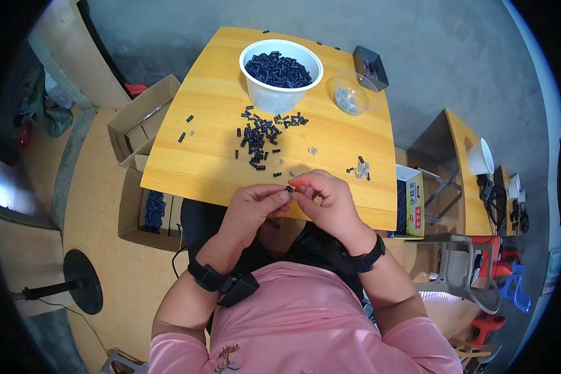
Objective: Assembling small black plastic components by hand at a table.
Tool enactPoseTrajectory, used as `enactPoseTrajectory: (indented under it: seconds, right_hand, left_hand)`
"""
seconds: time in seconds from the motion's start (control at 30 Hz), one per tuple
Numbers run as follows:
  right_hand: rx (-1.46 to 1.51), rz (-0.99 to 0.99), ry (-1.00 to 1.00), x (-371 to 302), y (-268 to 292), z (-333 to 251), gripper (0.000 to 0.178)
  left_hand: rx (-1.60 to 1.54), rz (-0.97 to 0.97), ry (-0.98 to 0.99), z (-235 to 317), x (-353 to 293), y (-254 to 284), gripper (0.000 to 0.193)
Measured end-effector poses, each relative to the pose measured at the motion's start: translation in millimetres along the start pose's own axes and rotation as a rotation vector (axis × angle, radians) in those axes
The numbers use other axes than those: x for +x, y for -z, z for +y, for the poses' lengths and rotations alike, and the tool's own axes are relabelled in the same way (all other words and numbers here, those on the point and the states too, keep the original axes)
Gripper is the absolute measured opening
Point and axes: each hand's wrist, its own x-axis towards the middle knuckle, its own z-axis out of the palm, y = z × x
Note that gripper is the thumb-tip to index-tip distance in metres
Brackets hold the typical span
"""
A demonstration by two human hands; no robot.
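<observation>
My left hand point(255, 209) and my right hand point(329, 201) meet at the table's near edge. Between the left thumb and finger is a small black cylindrical part point(289, 189). The right fingers are pinched close beside it; whatever they hold is hidden. Beyond my hands lies a loose heap of similar black parts point(255, 137). Small silvery metal pieces point(362, 169) form a little pile to the right, with a smaller cluster point(313, 151) nearer the middle. A white tub point(274, 98) full of black parts stands behind the heap.
A clear plastic bowl point(374, 100) of metal pieces sits at the back right, beside a black box point(380, 76). Cardboard boxes point(129, 212) stand on the floor to the left; a yellow-and-white carton point(414, 209) is at the right. A grey chair point(455, 274) lies further right.
</observation>
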Motion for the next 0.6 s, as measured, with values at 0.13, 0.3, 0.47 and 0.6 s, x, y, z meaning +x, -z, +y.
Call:
enactPoseTrajectory:
  seconds: [0.13,0.3,0.47,0.6]
  right_hand:
    - [-0.196,0.052,0.211,-4.3,-6.0,-9.7,0.023]
    - [-0.374,0.117,0.349,-11.2,-12.8,-10.4,0.023]
    - [-0.408,0.109,0.364,-14.8,-13.1,-10.3,0.021]
    - [-0.429,0.079,0.371,-15.5,-13.3,-9.1,0.023]
  left_hand:
    - [0.013,-0.003,0.041,-0.8,-2.4,2.1,0.021]
    - [0.007,-0.004,0.060,-2.0,-6.8,1.5,0.020]
    - [0.047,-0.030,0.062,-1.8,-7.2,1.9,0.022]
    - [0.075,-0.040,0.059,-3.0,-8.3,6.4,0.021]
